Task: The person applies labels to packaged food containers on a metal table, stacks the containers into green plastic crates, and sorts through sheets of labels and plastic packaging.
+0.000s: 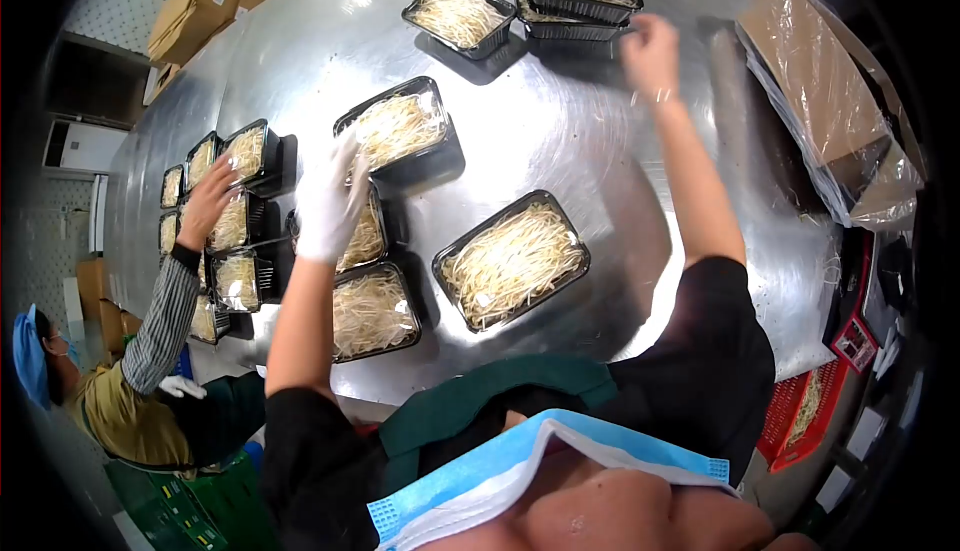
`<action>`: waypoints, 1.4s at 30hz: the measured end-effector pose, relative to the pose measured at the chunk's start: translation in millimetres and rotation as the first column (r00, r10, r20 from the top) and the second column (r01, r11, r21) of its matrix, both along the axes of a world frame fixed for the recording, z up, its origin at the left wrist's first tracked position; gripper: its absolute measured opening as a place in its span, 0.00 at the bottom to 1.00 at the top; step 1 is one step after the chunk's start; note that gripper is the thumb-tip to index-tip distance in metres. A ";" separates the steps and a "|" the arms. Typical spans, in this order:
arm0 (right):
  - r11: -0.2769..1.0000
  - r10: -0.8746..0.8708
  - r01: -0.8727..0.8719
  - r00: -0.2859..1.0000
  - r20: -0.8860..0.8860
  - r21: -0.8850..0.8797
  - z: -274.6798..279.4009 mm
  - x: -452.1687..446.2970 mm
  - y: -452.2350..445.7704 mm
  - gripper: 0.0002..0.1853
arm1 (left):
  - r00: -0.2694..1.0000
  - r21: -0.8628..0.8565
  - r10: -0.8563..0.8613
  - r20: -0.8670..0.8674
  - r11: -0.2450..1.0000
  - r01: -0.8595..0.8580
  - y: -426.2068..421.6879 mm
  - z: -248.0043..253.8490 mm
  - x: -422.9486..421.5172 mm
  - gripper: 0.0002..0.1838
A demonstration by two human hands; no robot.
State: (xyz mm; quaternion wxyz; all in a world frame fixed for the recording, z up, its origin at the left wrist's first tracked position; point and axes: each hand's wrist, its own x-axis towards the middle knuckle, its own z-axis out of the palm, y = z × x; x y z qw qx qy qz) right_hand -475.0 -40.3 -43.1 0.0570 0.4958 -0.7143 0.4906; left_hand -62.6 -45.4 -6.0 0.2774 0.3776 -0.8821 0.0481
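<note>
Blue face mask [625, 443] sits behind the gloved left hand [335, 196], open by a sprout tray [410, 129], and the right hand [651, 49], its grip unclear, beside stacked trays [575, 3].

Person: black short sleeves [725, 336], four and seven o'clock; dark green apron [500, 383], six o'clock; blue-and-white face mask [605, 436], six o'clock; white glove [325, 223], left hand [336, 191], ten o'clock; thin pale wristband [657, 98], two o'clock.
</note>
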 end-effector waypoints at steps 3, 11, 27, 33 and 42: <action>0.916 -0.396 0.336 0.837 0.377 0.218 -42.8 -73.7 -53.4 0.18 | 0.979 0.139 -0.094 0.178 0.988 0.070 -58.6 -6.1 -64.8 0.29; 0.994 -0.011 -0.092 0.440 0.898 0.058 -85.5 -68.3 -89.4 0.21 | 0.880 -0.123 0.015 0.474 0.991 0.050 -150.5 -83.3 -171.0 0.33; 0.952 -0.041 -0.197 0.672 0.739 0.232 -66.9 17.2 160.5 0.20 | 0.615 0.759 0.492 -0.617 0.166 0.629 43.3 -27.0 -167.9 0.12; 0.995 0.054 -0.096 0.580 0.813 0.002 22.6 29.9 196.1 0.15 | 0.552 0.709 0.462 -0.694 0.306 0.636 129.0 6.4 -164.3 0.18; 0.992 0.003 -0.086 0.745 0.667 0.092 -56.5 -25.4 397.2 0.07 | 0.780 0.864 0.412 -0.471 0.038 0.501 271.5 -19.8 12.3 0.28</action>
